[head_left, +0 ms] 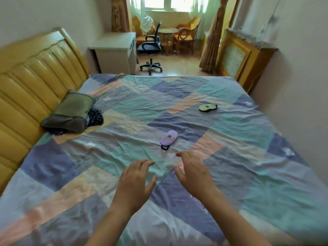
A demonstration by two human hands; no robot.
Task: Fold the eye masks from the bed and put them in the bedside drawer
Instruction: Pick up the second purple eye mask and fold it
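Both grips empty, fingers spread and slightly curled, palms down, hovering over the bed sheet (124, 110). Left hand (137, 176) and right hand (192, 170) sit side by side, apart from each other, neither touching a mask.

Landmark: purple eye mask (169, 137). It lies flat on the sheet just beyond the fingertips, ahead of the gap between the two hands. Right hand's fingertips (182, 154) are the nearer ones, close to the mask's near end; the left hand sits further back and to the left of it. Black strap (165, 147) loops out at that near end, toward the hands.

Long axis of the purple mask runs diagonally, near-left to far-right. So the near tip points roughly at the left hand, far tip away to the right.

Green eye mask (207, 107) is well beyond the purple one, further right and toward the far edge of the bed. Out of easy reach from here, I'd say. Folded olive pillow (71, 111) is well left of the purple mask, by the headboard (35, 71).

Judgement: purple mask goes first, right hand leading onto the near end, left hand taking the opposite tip to fold across the short axis. The bedside drawer can't be identified in view.
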